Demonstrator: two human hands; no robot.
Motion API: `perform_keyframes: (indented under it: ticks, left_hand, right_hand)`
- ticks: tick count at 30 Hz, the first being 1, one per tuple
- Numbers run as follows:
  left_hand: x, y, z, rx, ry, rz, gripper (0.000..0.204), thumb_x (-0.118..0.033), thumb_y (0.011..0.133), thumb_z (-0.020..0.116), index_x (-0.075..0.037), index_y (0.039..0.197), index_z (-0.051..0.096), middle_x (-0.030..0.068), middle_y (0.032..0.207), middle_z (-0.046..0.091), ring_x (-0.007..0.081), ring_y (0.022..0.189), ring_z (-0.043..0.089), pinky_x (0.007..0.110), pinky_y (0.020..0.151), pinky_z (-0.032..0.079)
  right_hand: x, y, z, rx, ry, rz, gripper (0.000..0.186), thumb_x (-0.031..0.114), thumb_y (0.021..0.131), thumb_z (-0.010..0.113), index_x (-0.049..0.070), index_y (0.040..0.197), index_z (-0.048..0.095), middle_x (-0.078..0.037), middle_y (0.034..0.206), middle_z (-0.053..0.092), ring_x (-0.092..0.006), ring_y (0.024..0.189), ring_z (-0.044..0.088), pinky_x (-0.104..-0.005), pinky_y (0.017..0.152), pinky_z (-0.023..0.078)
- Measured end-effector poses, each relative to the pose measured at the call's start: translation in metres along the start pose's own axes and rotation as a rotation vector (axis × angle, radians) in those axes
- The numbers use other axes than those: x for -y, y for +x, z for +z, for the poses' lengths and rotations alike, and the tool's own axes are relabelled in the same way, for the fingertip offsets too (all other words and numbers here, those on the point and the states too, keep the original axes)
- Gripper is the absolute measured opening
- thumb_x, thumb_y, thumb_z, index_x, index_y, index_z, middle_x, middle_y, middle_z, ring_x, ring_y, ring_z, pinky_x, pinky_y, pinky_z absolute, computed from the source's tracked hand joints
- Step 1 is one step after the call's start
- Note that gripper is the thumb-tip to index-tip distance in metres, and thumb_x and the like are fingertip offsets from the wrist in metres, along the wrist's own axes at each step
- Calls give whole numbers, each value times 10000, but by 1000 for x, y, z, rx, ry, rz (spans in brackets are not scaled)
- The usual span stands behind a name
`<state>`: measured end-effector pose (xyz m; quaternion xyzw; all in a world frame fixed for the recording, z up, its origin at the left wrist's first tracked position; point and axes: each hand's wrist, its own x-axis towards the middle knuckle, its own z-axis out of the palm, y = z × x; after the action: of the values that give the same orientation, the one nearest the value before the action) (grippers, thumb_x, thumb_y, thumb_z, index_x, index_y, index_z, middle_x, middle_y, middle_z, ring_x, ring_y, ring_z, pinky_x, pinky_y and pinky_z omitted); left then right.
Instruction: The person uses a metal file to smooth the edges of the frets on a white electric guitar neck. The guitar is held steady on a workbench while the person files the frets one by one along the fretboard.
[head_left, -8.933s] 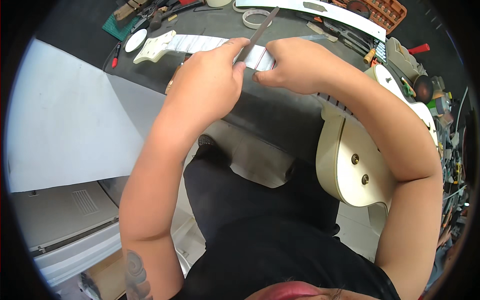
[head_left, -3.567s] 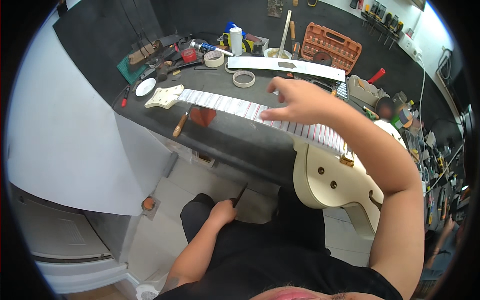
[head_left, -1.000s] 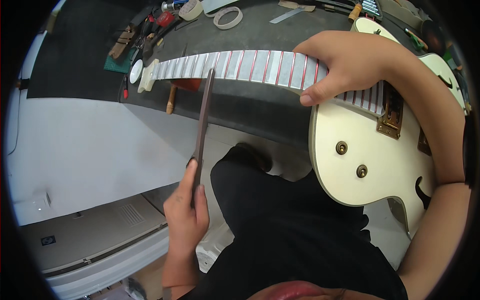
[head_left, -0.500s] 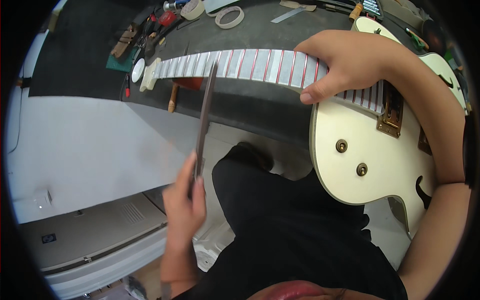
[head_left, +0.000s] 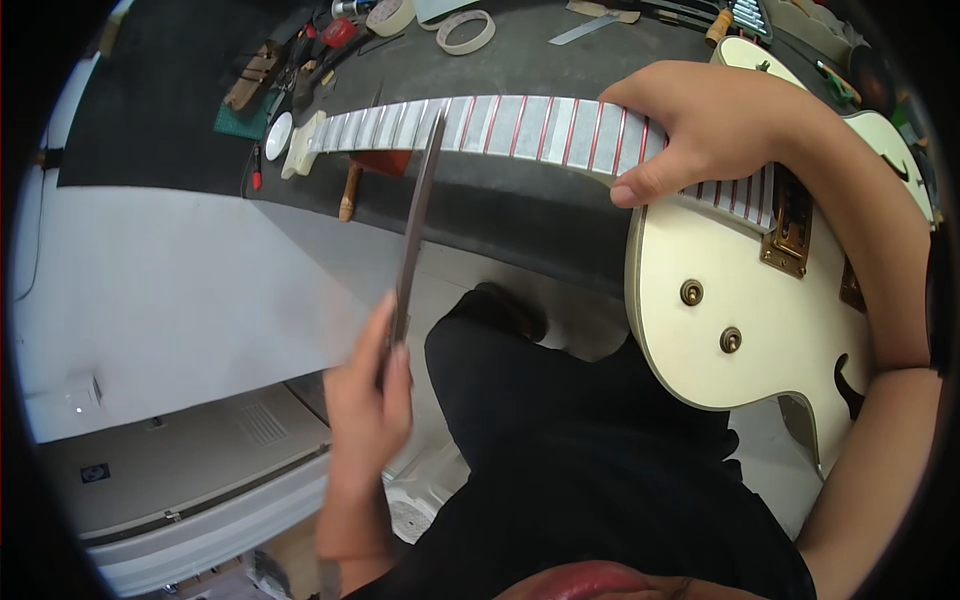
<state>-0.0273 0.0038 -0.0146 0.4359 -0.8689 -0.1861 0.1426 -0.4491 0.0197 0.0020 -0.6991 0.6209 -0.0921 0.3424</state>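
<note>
A cream electric guitar [head_left: 690, 365] lies with its neck pointing left over the dark bench. Pale tape covers its fingerboard [head_left: 505, 125] between the frets; many frets are coloured red, while those toward the headstock [head_left: 300, 150] look silver. My left hand [head_left: 368, 400] is closed round the lower end of a long narrow metal file [head_left: 418, 215]. The file's far end lies over the fingerboard among the frets, near where silver gives way to red. My right hand [head_left: 705, 130] grips the neck near the body, thumb on the near side, other fingers mostly hidden beyond it.
A wooden-handled tool [head_left: 350, 192] lies beneath the neck, beside a white round dish [head_left: 279, 136]. Tape rolls [head_left: 466, 33], a metal ruler [head_left: 583, 30] and several hand tools cover the bench's far side. A white panel [head_left: 190, 300] stands at left.
My left hand and the file have moved slightly away from me, the file's end reaching a little farther across the fingerboard. The whole view has shifted slightly; my right hand keeps its grip.
</note>
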Motion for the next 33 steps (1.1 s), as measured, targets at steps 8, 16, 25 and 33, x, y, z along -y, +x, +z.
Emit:
perform_keyframes:
  ticks: [8,16,25,33]
  left_hand:
    - [-37,105,-1,11,-101,-27,443,-59,1072,654,-64,1514,689,100,716,595,183,619,542,334,654,484]
    - [-5,-15,-1,-26,-58,-25,542,0,1057,632,-77,1593,643,72,702,582,148,634,579,314,692,518]
    - [-40,115,4,33,-183,-90,503,-51,1087,618,-88,1587,643,52,702,608,150,612,580,341,645,494]
    - [-13,-29,-6,15,-97,-50,528,-1,1063,624,-8,1591,621,93,714,625,162,624,617,273,714,529]
  right_hand:
    - [8,2,-1,-18,-22,-38,732,562,843,807,-64,1221,771,-218,1046,814,-354,931,798,-429,904,624]
    - [2,3,0,-32,-4,-16,719,554,838,827,-66,1196,764,-211,1015,803,-345,914,794,-423,879,622]
    - [12,2,3,-31,-41,-42,728,558,838,821,-56,1224,758,-214,1030,803,-350,939,789,-423,897,618]
    - [4,1,0,-18,-15,-23,639,504,838,857,-49,1142,751,-192,959,782,-336,886,772,-433,834,602]
